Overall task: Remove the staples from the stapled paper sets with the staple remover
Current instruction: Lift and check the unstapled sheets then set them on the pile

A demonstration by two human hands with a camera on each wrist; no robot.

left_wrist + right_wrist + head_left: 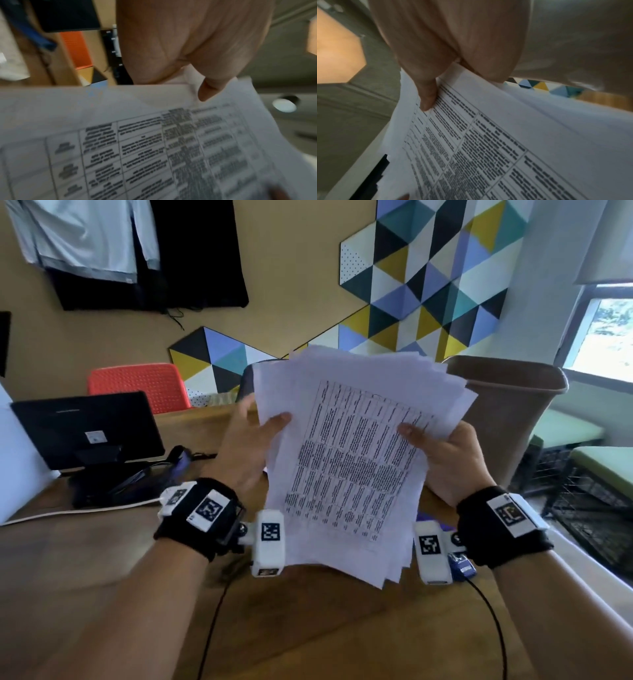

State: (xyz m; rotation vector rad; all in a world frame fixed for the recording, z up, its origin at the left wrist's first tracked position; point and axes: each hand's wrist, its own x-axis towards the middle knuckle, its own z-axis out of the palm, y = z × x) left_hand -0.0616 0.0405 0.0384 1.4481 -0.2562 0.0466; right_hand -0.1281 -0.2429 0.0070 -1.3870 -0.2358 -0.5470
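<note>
A loose stack of white paper sets point(352, 453), its top sheet printed with a table, is lifted upright above the wooden table point(113, 570). My left hand point(246, 446) grips the stack's left edge, thumb on the front. My right hand point(445, 460) grips the right edge the same way. The left wrist view shows my left thumb point(211, 89) pressed on the top sheet point(154, 148). My right thumb point(428, 97) lies on the printed sheet point(496, 148) in the right wrist view. A small blue object point(462, 566), maybe the staple remover, lies on the table under my right wrist. No staple is visible.
A black monitor point(89, 429) with cables stands at the left of the table. A brown waste bin point(507, 412) stands at the right, beyond the papers. A red chair point(137, 385) sits behind the table. Black cables cross the near tabletop.
</note>
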